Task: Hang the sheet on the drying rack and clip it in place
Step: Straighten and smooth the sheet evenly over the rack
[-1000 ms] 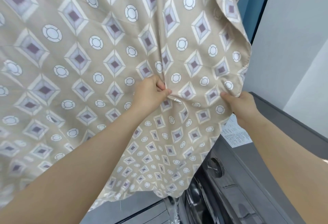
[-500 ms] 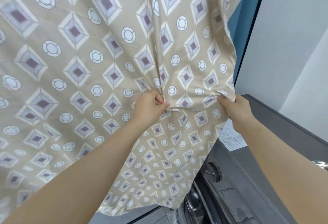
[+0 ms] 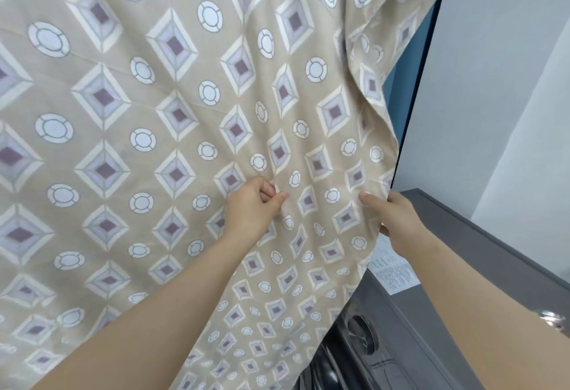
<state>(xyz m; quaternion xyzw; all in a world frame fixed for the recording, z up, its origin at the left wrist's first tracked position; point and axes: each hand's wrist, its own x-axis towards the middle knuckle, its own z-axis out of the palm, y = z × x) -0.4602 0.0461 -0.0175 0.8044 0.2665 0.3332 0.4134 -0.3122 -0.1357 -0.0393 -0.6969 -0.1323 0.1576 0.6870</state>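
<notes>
Two bare arms are seen, the left forearm (image 3: 154,303) and the right forearm (image 3: 493,291), each uncovered from the frame's lower edge up to the wrist. The left hand (image 3: 249,207) and the right hand (image 3: 391,213) are bare as well. Short, plain nails are shown on the left thumb (image 3: 282,196) and the right thumb (image 3: 367,196). A small shiny metallic piece (image 3: 553,317) is glimpsed at the upper edge of the right forearm; whether it is worn cannot be told

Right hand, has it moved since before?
No. The right hand still grips the edge of the sheet beside the corner of the grey machine, as earlier.
</notes>
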